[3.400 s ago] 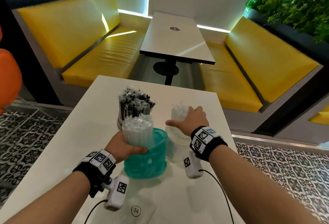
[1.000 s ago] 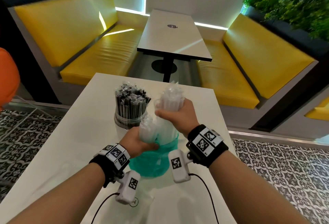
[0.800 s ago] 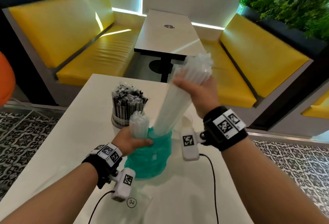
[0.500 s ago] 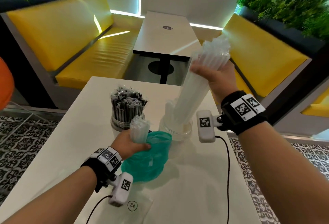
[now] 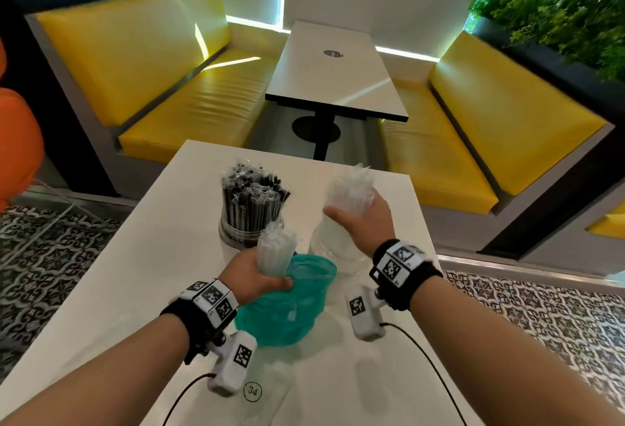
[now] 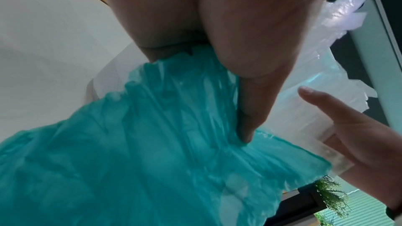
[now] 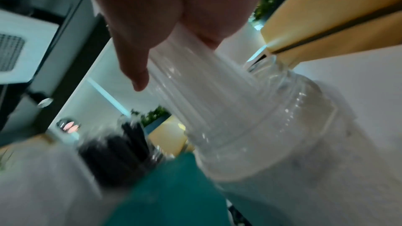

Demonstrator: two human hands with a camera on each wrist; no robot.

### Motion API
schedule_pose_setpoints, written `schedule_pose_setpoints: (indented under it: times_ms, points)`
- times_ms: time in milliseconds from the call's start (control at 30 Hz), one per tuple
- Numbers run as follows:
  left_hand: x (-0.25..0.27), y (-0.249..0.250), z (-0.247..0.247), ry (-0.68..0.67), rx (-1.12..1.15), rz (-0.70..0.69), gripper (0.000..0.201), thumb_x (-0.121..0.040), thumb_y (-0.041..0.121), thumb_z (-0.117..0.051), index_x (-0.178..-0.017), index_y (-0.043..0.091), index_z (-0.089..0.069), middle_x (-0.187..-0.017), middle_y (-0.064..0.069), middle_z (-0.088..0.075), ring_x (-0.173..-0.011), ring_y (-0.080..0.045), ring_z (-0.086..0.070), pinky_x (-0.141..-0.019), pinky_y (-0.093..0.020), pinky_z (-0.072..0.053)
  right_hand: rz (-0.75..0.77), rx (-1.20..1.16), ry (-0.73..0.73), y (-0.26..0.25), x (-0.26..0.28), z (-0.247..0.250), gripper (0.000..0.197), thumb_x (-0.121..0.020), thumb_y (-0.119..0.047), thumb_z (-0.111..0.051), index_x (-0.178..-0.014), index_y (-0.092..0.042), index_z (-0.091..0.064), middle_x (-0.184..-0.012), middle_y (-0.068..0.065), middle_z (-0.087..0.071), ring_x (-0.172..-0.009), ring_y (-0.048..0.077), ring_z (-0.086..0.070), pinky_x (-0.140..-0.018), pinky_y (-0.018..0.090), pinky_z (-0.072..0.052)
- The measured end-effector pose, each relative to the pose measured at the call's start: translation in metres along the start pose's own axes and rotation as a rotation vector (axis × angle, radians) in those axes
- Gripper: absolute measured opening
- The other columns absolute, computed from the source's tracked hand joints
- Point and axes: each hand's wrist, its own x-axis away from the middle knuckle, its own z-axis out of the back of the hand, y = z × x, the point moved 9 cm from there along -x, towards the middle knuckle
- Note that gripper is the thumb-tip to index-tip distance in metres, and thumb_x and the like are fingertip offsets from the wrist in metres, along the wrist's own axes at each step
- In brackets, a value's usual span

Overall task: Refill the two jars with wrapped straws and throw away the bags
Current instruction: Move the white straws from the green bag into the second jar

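Two grips (image 5: 257,276) (image 5: 363,219), two straw bundles (image 5: 275,251) (image 5: 350,190)

Right wrist view: black-straw jar (image 7: 121,152) is motion-blurred. Teal bag (image 6: 152,161) hides the lower ends of the left hand's straws.

The head view is bright and fairly sharp, lit by cool white strips of light along the far wall (image 5: 252,21) and a slanted streak of light across the yellow bench (image 5: 203,43). The white counter (image 5: 162,256) shows soft, faint shadows under the arms. Straight lines bow outward near the edges, and the plants (image 5: 571,12) at the top corner smear slightly. The left wrist view is dimmer and bluish, the near skin soft and out of focus, with small glints on the teal bag (image 6: 152,143). The right wrist view is the blurriest: the black straws (image 7: 117,154) streak, and glare speckles the clear jar (image 7: 272,135).
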Motion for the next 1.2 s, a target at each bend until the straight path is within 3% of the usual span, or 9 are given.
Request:
schedule_pose_setpoints:
  times_ms: [133,400,500,633,700,800,967,1100,1200]
  points:
    - [-0.002,-0.001,-0.002,-0.014,0.009,-0.013,0.069,-0.044,0.048,-0.087,-0.106,0.025,-0.068,-0.098,0.002,-0.075,-0.093,-0.015,-0.07,-0.089,-0.044,-0.056,0.068,0.383,0.051,-0.011,0.016,-0.004,0.089,-0.06,-0.069,-0.074,-0.128,-0.017,-0.05,-0.126,0.001,-0.051,-0.118,0.024,-0.047,-0.095,0.037,-0.045]
    - [0.0,0.005,-0.004,-0.012,-0.003,-0.023,0.052,-0.058,0.026,-0.089,-0.104,0.02,-0.068,-0.093,0.003,-0.073,-0.085,-0.011,-0.069,-0.074,-0.027,-0.053,-0.136,0.124,-0.057,0.02,0.032,-0.013,0.085,-0.047,-0.046,-0.093,-0.112,-0.02,-0.044,-0.108,-0.001,-0.057,-0.096,0.019,-0.058,-0.079,0.027,-0.049]
    - [0.001,0.004,-0.002,-0.008,0.012,-0.021,0.051,-0.057,0.025,-0.09,-0.104,0.02,-0.069,-0.093,0.003,-0.074,-0.086,-0.011,-0.069,-0.077,-0.029,-0.055,-0.142,0.004,-0.106,0.023,0.037,-0.012,0.077,-0.058,-0.039,-0.09,-0.119,-0.015,-0.05,-0.108,-0.001,-0.058,-0.087,0.012,-0.059,-0.072,0.02,-0.047]
    - [-0.001,-0.001,0.0,-0.016,0.002,-0.016,0.055,-0.054,0.032,-0.09,-0.103,0.02,-0.068,-0.093,0.0,-0.074,-0.087,-0.016,-0.07,-0.08,-0.034,-0.057,0.085,0.404,-0.215,0.016,0.043,-0.012,0.044,-0.087,-0.038,-0.067,-0.123,-0.014,-0.056,-0.113,-0.001,-0.064,-0.103,0.019,-0.058,-0.089,0.03,-0.044]
    - [-0.001,-0.003,0.001,-0.016,-0.008,-0.017,0.055,-0.053,0.034,-0.09,-0.102,0.02,-0.068,-0.092,0.0,-0.074,-0.086,-0.016,-0.07,-0.079,-0.034,-0.057,0.176,0.608,-0.263,0.016,0.044,-0.015,0.048,-0.092,-0.039,-0.059,-0.135,-0.02,-0.047,-0.117,-0.002,-0.068,-0.107,0.022,-0.062,-0.098,0.037,-0.046]
    - [0.0,-0.003,0.002,-0.013,-0.011,-0.024,0.054,-0.055,0.034,-0.09,-0.103,0.019,-0.068,-0.092,0.0,-0.074,-0.086,-0.016,-0.07,-0.077,-0.032,-0.057,0.169,0.641,-0.292,0.014,0.043,-0.015,0.056,-0.093,-0.04,-0.057,-0.142,-0.022,-0.038,-0.112,-0.002,-0.071,-0.1,0.023,-0.065,-0.091,0.037,-0.052]
    - [0.001,-0.002,0.002,-0.038,0.007,-0.039,0.061,-0.051,0.039,-0.09,-0.107,0.023,-0.068,-0.095,0.001,-0.075,-0.088,-0.013,-0.071,-0.08,-0.032,-0.057,0.096,0.516,-0.217,0.006,0.032,-0.028,0.062,-0.086,-0.043,-0.066,-0.139,-0.02,-0.046,-0.104,0.0,-0.071,-0.095,0.019,-0.065,-0.089,0.037,-0.054]
    - [0.002,-0.003,0.002,-0.063,0.026,-0.051,0.067,-0.052,0.04,-0.089,-0.113,0.025,-0.066,-0.1,0.002,-0.074,-0.093,-0.011,-0.07,-0.085,-0.032,-0.056,0.022,0.429,-0.139,0.006,0.031,-0.029,0.066,-0.08,-0.035,-0.076,-0.136,-0.012,-0.05,-0.124,0.007,-0.065,-0.112,0.022,-0.061,-0.099,0.034,-0.048]
    - [0.003,-0.005,0.002,-0.078,0.045,-0.055,0.071,-0.051,0.045,-0.088,-0.115,0.025,-0.064,-0.103,0.001,-0.073,-0.096,-0.013,-0.069,-0.085,-0.031,-0.055,0.139,0.35,-0.013,-0.019,0.043,-0.011,0.048,-0.082,-0.021,-0.074,-0.125,-0.012,-0.056,-0.115,0.005,-0.066,-0.1,0.016,-0.062,-0.09,0.025,-0.049]
